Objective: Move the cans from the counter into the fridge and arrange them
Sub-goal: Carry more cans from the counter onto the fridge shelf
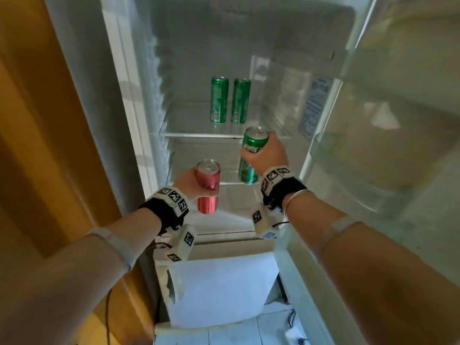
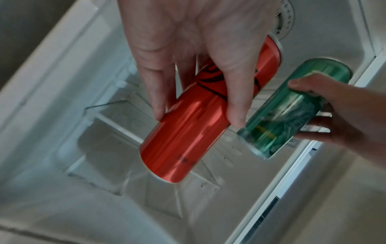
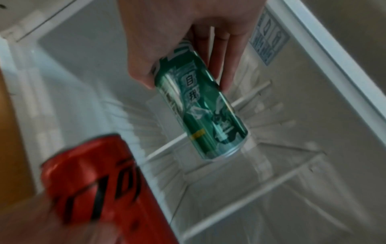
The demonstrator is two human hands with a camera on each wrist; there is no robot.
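My left hand (image 1: 191, 186) grips a tall red can (image 1: 208, 186) upright just in front of the open fridge. In the left wrist view, fingers (image 2: 236, 99) wrap the red can (image 2: 188, 132). My right hand (image 1: 267, 155) holds a green can (image 1: 251, 155) a little higher and further in, below the glass shelf's (image 1: 186, 120) front edge. The green can (image 3: 200, 107) shows clearly in the right wrist view, with the red can (image 3: 100, 181) at lower left. Two green cans (image 1: 219, 99) (image 1: 240, 100) stand side by side on the glass shelf.
The fridge door (image 1: 398, 120) stands open on the right. An orange-brown wall or cabinet side (image 1: 37, 120) runs along the left. A closed white lower compartment (image 1: 219, 282) lies below the hands. A lower shelf (image 3: 261, 173) sits beneath the cans.
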